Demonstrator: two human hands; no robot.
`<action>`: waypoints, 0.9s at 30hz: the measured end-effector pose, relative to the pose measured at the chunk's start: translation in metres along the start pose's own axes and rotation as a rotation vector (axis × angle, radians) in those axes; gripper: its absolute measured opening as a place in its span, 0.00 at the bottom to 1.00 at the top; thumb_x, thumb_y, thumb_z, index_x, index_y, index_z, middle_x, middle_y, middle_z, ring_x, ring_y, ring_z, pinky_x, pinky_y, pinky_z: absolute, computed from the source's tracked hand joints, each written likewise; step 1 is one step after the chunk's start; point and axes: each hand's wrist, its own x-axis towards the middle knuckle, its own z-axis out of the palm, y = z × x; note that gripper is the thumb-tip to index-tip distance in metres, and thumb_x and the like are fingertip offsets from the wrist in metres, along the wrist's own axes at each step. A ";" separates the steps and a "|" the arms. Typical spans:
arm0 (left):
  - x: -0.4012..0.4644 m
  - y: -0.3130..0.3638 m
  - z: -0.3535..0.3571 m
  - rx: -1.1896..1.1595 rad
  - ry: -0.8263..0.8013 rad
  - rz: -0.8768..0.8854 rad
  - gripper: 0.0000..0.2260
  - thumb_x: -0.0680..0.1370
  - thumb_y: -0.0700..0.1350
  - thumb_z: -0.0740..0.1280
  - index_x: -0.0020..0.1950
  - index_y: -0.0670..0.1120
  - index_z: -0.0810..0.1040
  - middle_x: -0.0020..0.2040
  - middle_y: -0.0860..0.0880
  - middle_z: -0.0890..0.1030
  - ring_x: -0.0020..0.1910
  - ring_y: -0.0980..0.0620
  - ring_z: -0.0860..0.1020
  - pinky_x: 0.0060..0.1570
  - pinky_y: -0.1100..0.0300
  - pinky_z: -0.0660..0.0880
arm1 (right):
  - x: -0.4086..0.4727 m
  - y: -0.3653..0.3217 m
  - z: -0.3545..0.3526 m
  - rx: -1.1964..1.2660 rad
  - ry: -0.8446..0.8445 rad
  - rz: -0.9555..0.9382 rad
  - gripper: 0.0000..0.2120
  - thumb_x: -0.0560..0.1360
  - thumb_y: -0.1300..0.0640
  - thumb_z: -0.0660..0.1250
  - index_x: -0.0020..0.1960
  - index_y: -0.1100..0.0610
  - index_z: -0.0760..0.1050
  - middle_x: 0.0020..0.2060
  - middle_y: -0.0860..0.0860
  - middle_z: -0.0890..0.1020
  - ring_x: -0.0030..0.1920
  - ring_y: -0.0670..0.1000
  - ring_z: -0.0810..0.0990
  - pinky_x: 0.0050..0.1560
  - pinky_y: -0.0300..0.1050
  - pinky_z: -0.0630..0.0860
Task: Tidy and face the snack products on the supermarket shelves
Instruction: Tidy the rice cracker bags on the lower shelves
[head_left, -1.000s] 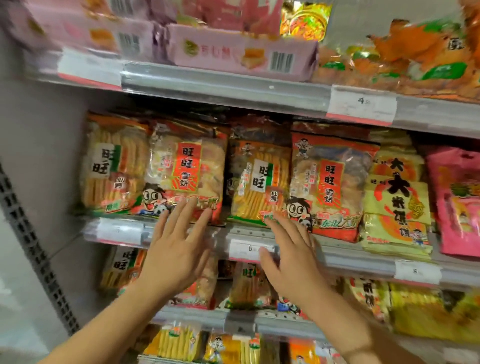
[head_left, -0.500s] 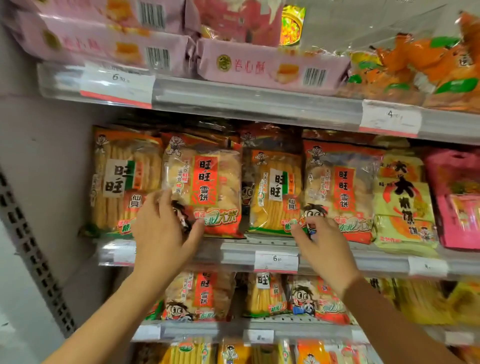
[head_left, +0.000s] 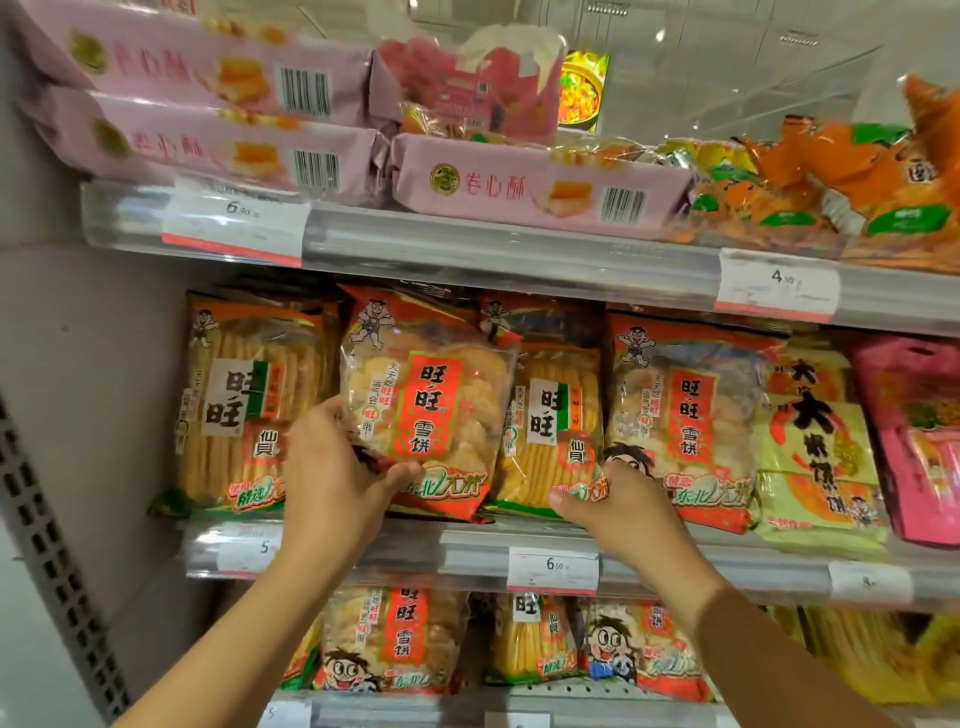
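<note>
We saw the left hand (head_left: 332, 467) closed on the lower left corner of a red-label rice cracker bag (head_left: 426, 405), which tilted forward on the middle shelf (head_left: 467, 551) (thumb across its front). Just right of that bag, the right hand (head_left: 613, 504) gripped the bottom edge of the yellow senbei bag (head_left: 550, 431), fingers curled beneath it.

Red-and-clear rice cracker bag (head_left: 426, 405), orange-and-green senbei bag (head_left: 550, 431), pale pink boxes (head_left: 540, 192), yellow bag (head_left: 815, 447)
</note>
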 end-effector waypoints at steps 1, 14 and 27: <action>-0.002 0.002 -0.001 -0.062 -0.003 0.008 0.34 0.57 0.54 0.82 0.55 0.59 0.65 0.46 0.67 0.72 0.45 0.70 0.74 0.41 0.73 0.68 | 0.000 0.001 0.001 0.048 -0.001 -0.015 0.21 0.68 0.39 0.74 0.45 0.55 0.74 0.35 0.46 0.80 0.35 0.47 0.78 0.36 0.45 0.71; 0.000 -0.046 -0.102 -0.098 0.219 -0.111 0.38 0.57 0.56 0.82 0.62 0.59 0.67 0.49 0.65 0.76 0.44 0.69 0.75 0.41 0.67 0.70 | 0.003 -0.056 0.038 0.496 -0.008 -0.140 0.13 0.67 0.51 0.78 0.44 0.54 0.77 0.39 0.50 0.85 0.42 0.54 0.83 0.48 0.58 0.79; -0.017 -0.064 -0.114 -0.059 0.129 -0.147 0.39 0.55 0.65 0.79 0.61 0.59 0.67 0.52 0.59 0.80 0.46 0.59 0.80 0.41 0.55 0.77 | -0.008 -0.111 0.087 -0.047 -0.202 -0.153 0.05 0.67 0.54 0.63 0.41 0.50 0.67 0.34 0.47 0.75 0.31 0.49 0.73 0.25 0.41 0.64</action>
